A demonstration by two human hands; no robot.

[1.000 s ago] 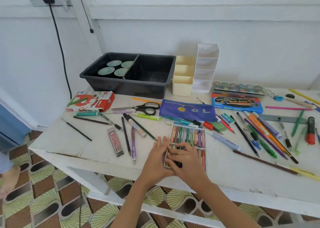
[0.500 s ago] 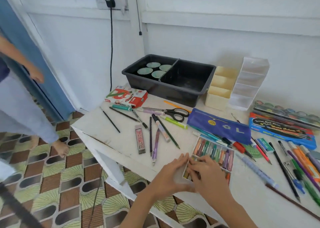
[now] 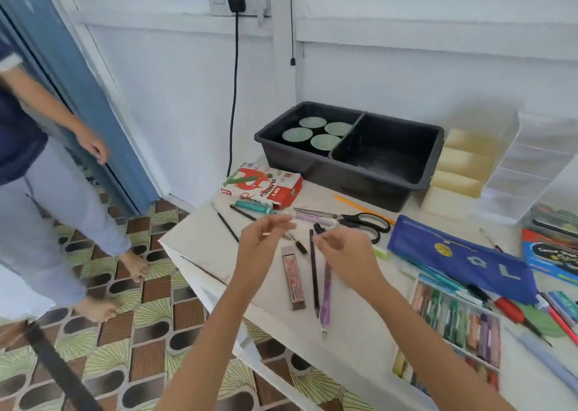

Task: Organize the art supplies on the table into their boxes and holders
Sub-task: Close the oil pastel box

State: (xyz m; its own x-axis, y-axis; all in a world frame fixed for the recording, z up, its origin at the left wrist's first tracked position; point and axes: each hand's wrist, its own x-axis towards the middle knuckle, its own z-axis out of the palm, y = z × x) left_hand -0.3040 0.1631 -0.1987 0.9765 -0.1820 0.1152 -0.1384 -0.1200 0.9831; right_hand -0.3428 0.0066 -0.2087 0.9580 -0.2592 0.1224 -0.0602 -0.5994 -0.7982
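Both my hands hover above the left part of the white table (image 3: 359, 342). My left hand (image 3: 261, 248) has relaxed, straight fingers and holds nothing. My right hand (image 3: 345, 255) has loosely curled fingers with nothing visible in them. Under and between the hands lie a lead case (image 3: 292, 280), a black pencil (image 3: 314, 273) and a purple pen (image 3: 327, 291). The open oil pastel tray (image 3: 453, 316) sits to the right of my right forearm. Its red and white oil pastels box (image 3: 262, 185) lies at the table's far left corner.
A black divided bin (image 3: 391, 173) with several round lids stands at the back, with a yellow holder (image 3: 463, 166) and a clear holder (image 3: 531, 166) to its right. Scissors (image 3: 356, 221), a blue pouch (image 3: 463, 260) and a watercolour box (image 3: 550, 257) lie nearby. A person (image 3: 31, 160) stands left.
Both hands have left the pastel tray and risen, moving left over the pens and pencils. The view has swung left, showing more floor and the standing person.
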